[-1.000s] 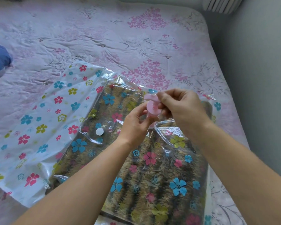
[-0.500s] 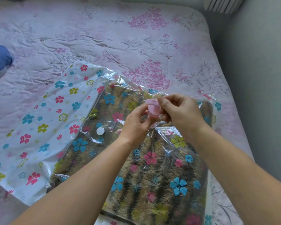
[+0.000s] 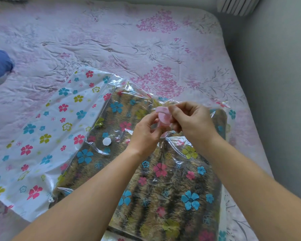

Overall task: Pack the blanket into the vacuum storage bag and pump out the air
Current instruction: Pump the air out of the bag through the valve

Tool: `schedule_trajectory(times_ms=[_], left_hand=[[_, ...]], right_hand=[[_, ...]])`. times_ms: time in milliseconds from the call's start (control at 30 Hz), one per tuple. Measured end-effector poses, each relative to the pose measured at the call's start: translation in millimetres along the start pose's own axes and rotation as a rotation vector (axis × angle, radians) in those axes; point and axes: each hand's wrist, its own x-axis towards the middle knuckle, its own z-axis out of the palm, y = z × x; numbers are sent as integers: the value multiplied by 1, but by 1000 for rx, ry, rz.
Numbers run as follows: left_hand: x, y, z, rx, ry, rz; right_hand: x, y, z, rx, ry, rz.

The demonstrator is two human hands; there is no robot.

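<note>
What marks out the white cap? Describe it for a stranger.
On the pink bed lies a flower-printed vacuum bag holding a brown blanket. The white cap sits on the bag, just left of the left hand. Among coloured flowers it alone is a plain white disc.

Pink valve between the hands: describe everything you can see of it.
The pink valve is a pale pink, round piece that looks like smooth plastic, with a flap-like part folded over its top and a pink rim showing below the fingers. It is held up, face tilted toward the camera, and the bag film peaks up to it. The left hand and right hand pinch its sides, hiding much of it.
</note>
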Motion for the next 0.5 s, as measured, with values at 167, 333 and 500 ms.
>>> schedule_trajectory(times_ms=[167, 333, 500], left_hand=[[-1, 0, -1, -35, -13, 4], [1, -1, 1, 9, -18, 2], [-3, -1, 0, -13, 5, 12]], right_hand=[[-1, -30, -7, 18, -62, -182], [-5, -75, -19, 329, -120, -429], [-7, -7, 3, 82, 17, -104]])
